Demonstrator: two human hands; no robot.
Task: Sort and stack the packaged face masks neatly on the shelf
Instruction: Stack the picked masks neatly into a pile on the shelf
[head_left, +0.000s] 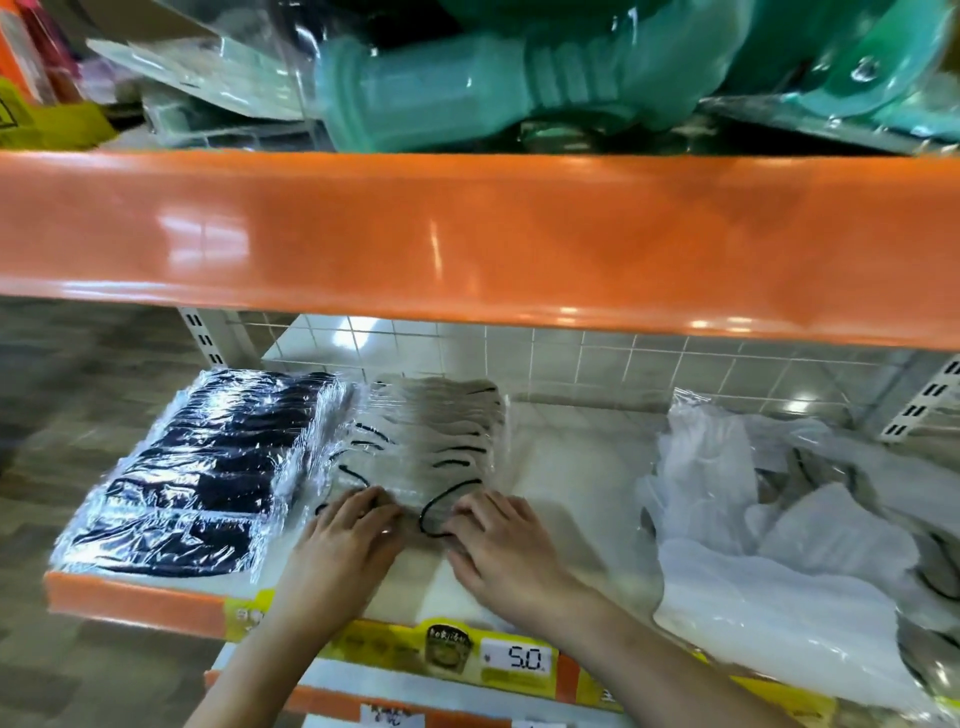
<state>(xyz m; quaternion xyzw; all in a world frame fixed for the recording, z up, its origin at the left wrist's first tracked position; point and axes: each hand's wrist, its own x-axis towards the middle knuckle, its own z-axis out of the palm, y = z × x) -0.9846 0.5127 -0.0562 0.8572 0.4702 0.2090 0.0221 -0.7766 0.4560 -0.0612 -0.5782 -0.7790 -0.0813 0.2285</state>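
Note:
A row of grey packaged face masks (431, 431) with black ear loops lies overlapped on the white shelf (576, 467), running front to back. My left hand (348, 540) and my right hand (498, 540) both rest flat on the front pack of that row, fingers fairly straight. Left of it sits a row of black packaged masks (208, 467) in clear wrap. At the right lies a loose heap of white packaged masks (779, 545), unsorted, with some grey packs among them.
An orange shelf lip (467, 234) overhangs close above, with teal plastic goods (519, 78) on the upper shelf. A yellow price strip (498, 657) reading 5.0 runs along the front edge. A wire grid (623, 364) backs the shelf. Bare white shelf lies between the grey row and the white heap.

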